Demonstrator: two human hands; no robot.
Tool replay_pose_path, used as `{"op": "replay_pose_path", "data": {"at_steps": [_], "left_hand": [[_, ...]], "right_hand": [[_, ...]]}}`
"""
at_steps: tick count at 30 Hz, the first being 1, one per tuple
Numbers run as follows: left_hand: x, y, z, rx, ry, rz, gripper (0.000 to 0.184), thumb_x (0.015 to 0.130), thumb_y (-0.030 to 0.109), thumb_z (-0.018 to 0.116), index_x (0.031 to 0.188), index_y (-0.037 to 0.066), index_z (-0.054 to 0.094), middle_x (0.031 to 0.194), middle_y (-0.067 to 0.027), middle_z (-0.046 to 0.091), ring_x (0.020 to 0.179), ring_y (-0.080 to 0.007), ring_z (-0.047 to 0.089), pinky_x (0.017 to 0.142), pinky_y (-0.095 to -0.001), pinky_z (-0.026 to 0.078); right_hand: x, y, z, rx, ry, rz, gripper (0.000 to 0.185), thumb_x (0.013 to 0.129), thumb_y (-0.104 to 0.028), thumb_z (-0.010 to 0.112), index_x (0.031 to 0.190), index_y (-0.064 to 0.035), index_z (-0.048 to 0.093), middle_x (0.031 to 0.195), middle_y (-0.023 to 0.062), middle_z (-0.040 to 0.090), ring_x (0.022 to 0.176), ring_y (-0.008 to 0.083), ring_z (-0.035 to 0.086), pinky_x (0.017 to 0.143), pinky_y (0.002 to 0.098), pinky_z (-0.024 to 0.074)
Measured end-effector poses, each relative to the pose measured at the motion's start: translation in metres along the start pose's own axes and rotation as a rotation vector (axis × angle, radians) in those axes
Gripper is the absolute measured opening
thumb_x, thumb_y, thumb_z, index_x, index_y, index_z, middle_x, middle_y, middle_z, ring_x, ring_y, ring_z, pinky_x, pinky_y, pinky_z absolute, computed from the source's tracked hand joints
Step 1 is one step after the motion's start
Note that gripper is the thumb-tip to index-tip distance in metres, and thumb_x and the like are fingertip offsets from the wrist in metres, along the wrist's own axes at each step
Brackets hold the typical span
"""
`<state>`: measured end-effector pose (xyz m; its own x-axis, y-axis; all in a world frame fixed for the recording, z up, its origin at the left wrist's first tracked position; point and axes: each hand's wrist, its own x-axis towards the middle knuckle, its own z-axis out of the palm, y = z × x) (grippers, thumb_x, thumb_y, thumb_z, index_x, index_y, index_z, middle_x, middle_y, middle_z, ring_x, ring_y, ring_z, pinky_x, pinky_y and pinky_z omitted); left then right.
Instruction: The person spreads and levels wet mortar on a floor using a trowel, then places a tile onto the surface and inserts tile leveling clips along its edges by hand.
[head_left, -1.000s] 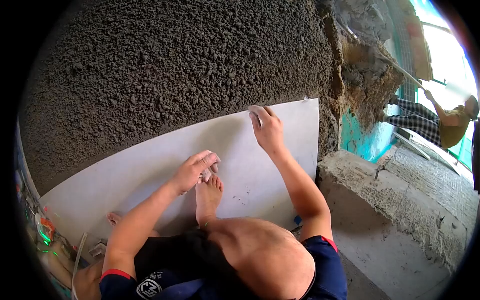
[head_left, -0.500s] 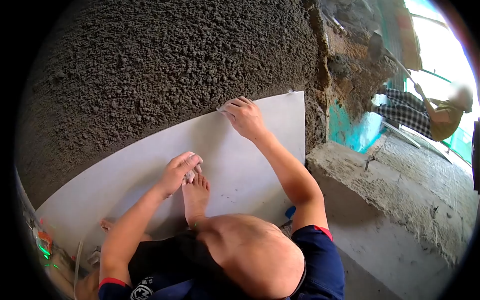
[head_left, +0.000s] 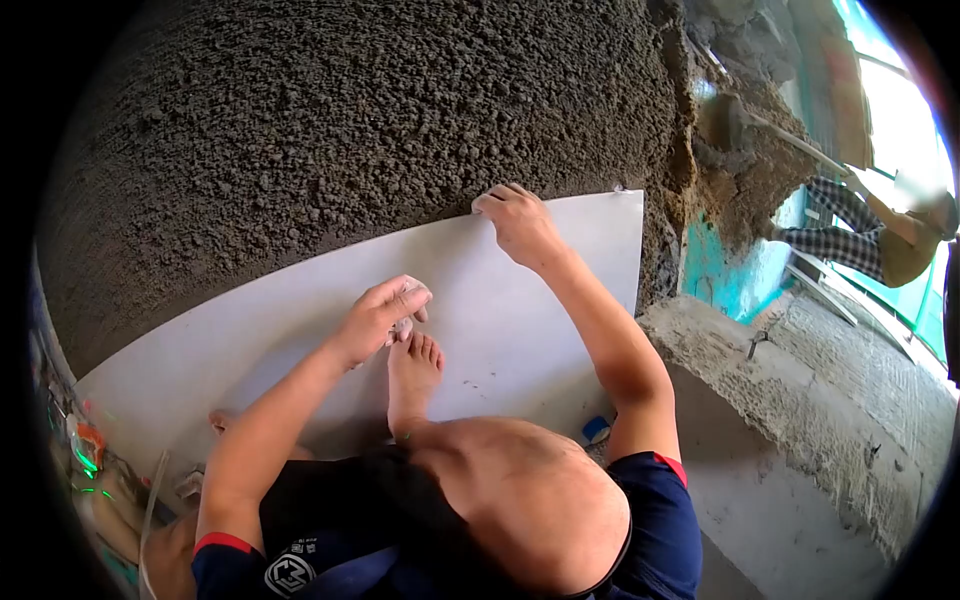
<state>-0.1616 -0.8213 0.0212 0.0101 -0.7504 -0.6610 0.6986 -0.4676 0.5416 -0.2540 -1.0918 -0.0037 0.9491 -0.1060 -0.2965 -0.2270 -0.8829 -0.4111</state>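
Observation:
A large white tile [head_left: 500, 320] lies in front of me, its far edge against rough grey mortar [head_left: 380, 110]. My right hand [head_left: 520, 225] is at that far edge, fingertips pinched together over it; whatever they grip is too small to make out. Above my bare foot [head_left: 412, 380], which rests on the tile, my left hand [head_left: 385, 318] is curled closed with whitish, dusty fingers. Something pale may be within them, but I cannot tell what. A small clear clip [head_left: 619, 188] sticks up at the tile's far right corner.
To the right is a rough concrete ledge [head_left: 800, 390]. Beyond it a co-worker [head_left: 905, 240] in checked trousers holds a long-handled shovel [head_left: 730, 125] at a heap of mortar. A blue object [head_left: 596, 430] lies by my right elbow; an orange tool [head_left: 90, 440] is at far left.
The view has shifted, so the tile and both hands appear farther right. My right hand stays at the same edge spot. My left hand is slightly higher. The co-worker's shovel has moved left.

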Motion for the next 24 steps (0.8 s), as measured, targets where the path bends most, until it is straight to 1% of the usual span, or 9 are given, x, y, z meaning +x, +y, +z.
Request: {"op": "replay_pose_path", "data": {"at_steps": [2,4,8,10,11,14,18,21,24], "left_hand": [[0.001,0.001,-0.008,0.008,-0.006,0.026,0.033,0.098,0.038,0.056,0.108,0.006,0.058,0.088,-0.0014,0.057,0.065,-0.0064,0.047,0.056,-0.0224,0.039],[0.001,-0.003,-0.018,0.068,-0.032,0.03,0.018,0.098,0.019,0.053,0.11,0.006,0.059,0.1,-0.0013,0.06,0.094,-0.0082,0.056,0.083,-0.0262,0.046],[-0.003,-0.007,-0.018,0.056,-0.005,0.038,0.023,0.092,0.01,0.057,0.113,0.005,0.057,0.096,-0.0032,0.058,0.08,-0.0085,0.053,0.069,-0.0258,0.047],[0.0,-0.008,-0.017,0.226,-0.082,0.207,0.028,0.089,-0.001,0.052,0.116,0.003,0.056,0.103,-0.0056,0.06,0.095,-0.0134,0.055,0.084,-0.0295,0.048],[0.001,-0.014,-0.02,0.229,-0.079,0.204,0.028,0.089,-0.001,0.052,0.116,0.003,0.056,0.103,-0.0056,0.06,0.095,-0.0134,0.055,0.084,-0.0295,0.048],[0.0,-0.012,-0.025,0.307,-0.111,0.113,0.044,0.089,0.011,0.067,0.129,0.003,0.05,0.123,-0.0086,0.058,0.118,-0.0171,0.052,0.101,-0.0329,0.043],[-0.006,0.002,-0.029,0.363,-0.124,0.028,0.043,0.09,0.011,0.066,0.129,0.003,0.05,0.125,-0.0094,0.057,0.118,-0.0174,0.052,0.101,-0.0327,0.043],[-0.015,-0.003,-0.038,0.378,-0.091,-0.002,0.037,0.091,0.014,0.064,0.124,0.001,0.053,0.116,-0.0098,0.061,0.107,-0.0169,0.057,0.091,-0.0323,0.048],[-0.031,-0.013,-0.049,0.702,-0.069,0.009,0.02,0.087,0.015,0.061,0.102,0.001,0.057,0.096,-0.0111,0.066,0.081,-0.0182,0.059,0.072,-0.0346,0.05]], "right_hand": [[-0.006,-0.002,-0.001,-0.016,-0.011,-0.003,0.028,0.081,0.002,0.058,0.104,-0.0105,0.066,0.107,0.0079,0.065,0.102,0.03,0.06,0.09,0.0405,0.049],[-0.015,-0.015,-0.001,0.005,0.126,-0.029,0.027,0.084,-0.002,0.061,0.109,-0.0104,0.066,0.109,0.0089,0.064,0.102,0.0307,0.06,0.089,0.0417,0.0496],[-0.037,-0.082,-0.016,0.525,0.081,0.091,0.033,0.087,-0.007,0.065,0.12,-0.0094,0.063,0.111,0.0118,0.063,0.104,0.0307,0.061,0.088,0.0428,0.0515],[-0.04,-0.11,-0.013,0.774,-0.094,0.142,0.037,0.085,-0.008,0.067,0.121,-0.0084,0.063,0.113,0.0126,0.061,0.102,0.0287,0.063,0.087,0.0408,0.0521],[-0.039,-0.121,-0.01,0.697,0.037,0.006,0.038,0.084,0.004,0.066,0.12,-0.008,0.064,0.11,0.0119,0.062,0.097,0.0278,0.064,0.084,0.0363,0.0533],[-0.041,-0.12,0.002,0.712,-0.024,-0.075,0.038,0.081,0.01,0.063,0.116,-0.0068,0.063,0.109,0.0124,0.061,0.095,0.0291,0.063,0.083,0.0365,0.0527],[-0.039,-0.123,0.011,0.751,0.02,0.019,0.034,0.08,0.013,0.06,0.11,-0.0029,0.06,0.105,0.0123,0.06,0.091,0.0267,0.063,0.078,0.0346,0.0527],[-0.037,-0.12,0.025,0.723,0.115,0.084,0.029,0.086,0.011,0.056,0.112,-0.0013,0.06,0.1,0.0131,0.059,0.083,0.0228,0.065,0.072,0.0324,0.0537],[-0.025,-0.127,0.016,0.827,0.023,0.257,0.027,0.095,0.006,0.048,0.117,-0.0022,0.061,0.103,0.0129,0.06,0.078,0.0198,0.068,0.074,0.0306,0.0552]]}}
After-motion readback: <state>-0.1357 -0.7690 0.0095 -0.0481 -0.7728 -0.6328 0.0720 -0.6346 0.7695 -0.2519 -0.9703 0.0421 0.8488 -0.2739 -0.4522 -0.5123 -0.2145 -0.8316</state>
